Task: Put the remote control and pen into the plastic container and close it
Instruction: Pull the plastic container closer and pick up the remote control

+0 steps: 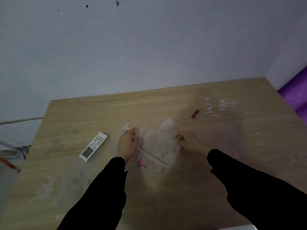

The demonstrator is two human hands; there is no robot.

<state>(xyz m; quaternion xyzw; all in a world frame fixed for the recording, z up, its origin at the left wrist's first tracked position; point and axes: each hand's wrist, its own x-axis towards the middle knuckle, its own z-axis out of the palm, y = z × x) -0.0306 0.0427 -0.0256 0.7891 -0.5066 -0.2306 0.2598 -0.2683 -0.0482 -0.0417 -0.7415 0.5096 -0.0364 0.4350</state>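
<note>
One clear rectangular plastic container (157,146) is gripped at its sides by left hand (127,144) and right hand (187,141), fingers closed; contents blurred. One white remote control (93,146) lies left, one red pen (195,113) far right.

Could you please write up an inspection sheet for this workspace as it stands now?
Surface: wooden table, smudged with pale marks.
Job's things: white remote control lies left of the clear plastic container; a small red item, possibly the pen, lies far right. Neither is inside.
Clutter: pale scraps at far right; coloured mark by the container.
Grippers: left hand and right hand at the container's sides; grip blurred.
Cables: pale cord or rod off the left edge.
Surroundings: plain wall, purple object at right.
</note>
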